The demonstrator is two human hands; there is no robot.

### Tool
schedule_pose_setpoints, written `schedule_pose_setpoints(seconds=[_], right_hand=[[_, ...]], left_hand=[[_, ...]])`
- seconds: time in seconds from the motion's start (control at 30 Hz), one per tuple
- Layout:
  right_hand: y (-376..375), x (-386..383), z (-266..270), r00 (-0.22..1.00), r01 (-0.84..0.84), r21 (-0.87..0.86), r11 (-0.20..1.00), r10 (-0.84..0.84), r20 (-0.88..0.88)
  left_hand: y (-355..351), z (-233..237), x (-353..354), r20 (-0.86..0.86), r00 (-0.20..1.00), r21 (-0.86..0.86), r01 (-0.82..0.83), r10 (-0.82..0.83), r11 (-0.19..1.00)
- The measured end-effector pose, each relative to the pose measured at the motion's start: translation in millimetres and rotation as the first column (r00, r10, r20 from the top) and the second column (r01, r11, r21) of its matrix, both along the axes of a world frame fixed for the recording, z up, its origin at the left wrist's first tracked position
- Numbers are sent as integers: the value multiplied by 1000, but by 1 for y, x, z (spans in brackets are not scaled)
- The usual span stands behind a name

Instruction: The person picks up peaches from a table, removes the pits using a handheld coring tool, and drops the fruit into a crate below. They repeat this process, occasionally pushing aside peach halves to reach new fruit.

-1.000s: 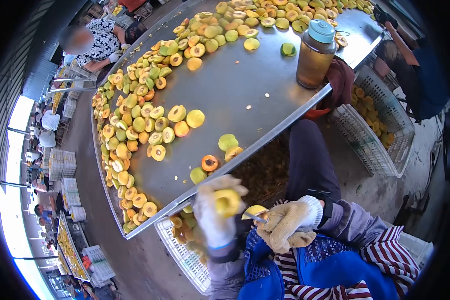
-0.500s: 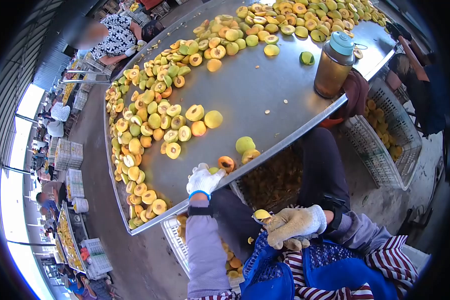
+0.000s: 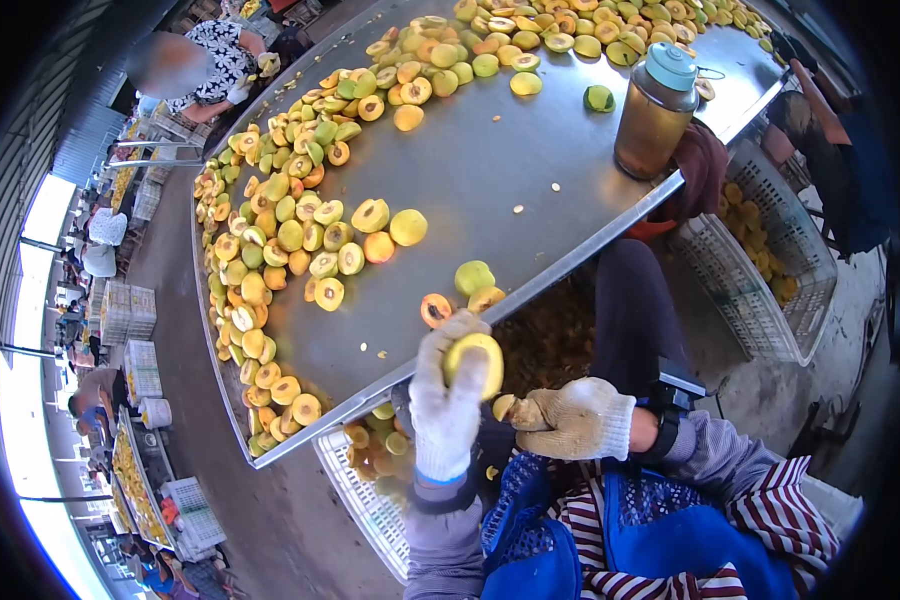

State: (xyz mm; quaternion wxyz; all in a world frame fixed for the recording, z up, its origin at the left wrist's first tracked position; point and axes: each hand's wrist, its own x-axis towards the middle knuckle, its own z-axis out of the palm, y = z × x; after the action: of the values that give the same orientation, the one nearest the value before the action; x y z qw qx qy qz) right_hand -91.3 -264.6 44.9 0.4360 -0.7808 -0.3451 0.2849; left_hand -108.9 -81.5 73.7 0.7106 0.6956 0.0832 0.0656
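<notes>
My left hand (image 3: 448, 410) (white knit glove) is closed round a yellow fruit (image 3: 473, 364), fingers cupped behind it, thumb side across the front; the fruit sits at 1 o'clock of my palm, held in the air just off the near edge of the steel table (image 3: 490, 170). My right hand (image 3: 575, 420) is at 3 o'clock of the left, curled into a loose fist; its fingertips pinch a small yellow bit (image 3: 505, 407) that points at the fruit; whether a blade is in that fist I cannot tell.

The fruit looks light and small; I judge it firm but soft enough to bruise. Any wet cut flesh would be slippery, though the knit glove helps; the best hold is round the skin side, cradled, not squeezed on a cut face.

On the table at 11 o'clock cut halves (image 3: 280, 240) lie in a long band; loose pieces (image 3: 473, 277) are just past my hand at 12; a capped bottle (image 3: 655, 110) stands at 1 o'clock. A white crate (image 3: 355, 490) sits under the table edge at 8 o'clock with more fruit in it.
</notes>
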Motion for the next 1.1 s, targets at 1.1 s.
schedule_pose_setpoints(seconds=[1.1], right_hand=[[-20,-5,36,994,90,129,988,-81,-77]], left_hand=[[-31,18,-27,-61,998,-244,15,-31,970]])
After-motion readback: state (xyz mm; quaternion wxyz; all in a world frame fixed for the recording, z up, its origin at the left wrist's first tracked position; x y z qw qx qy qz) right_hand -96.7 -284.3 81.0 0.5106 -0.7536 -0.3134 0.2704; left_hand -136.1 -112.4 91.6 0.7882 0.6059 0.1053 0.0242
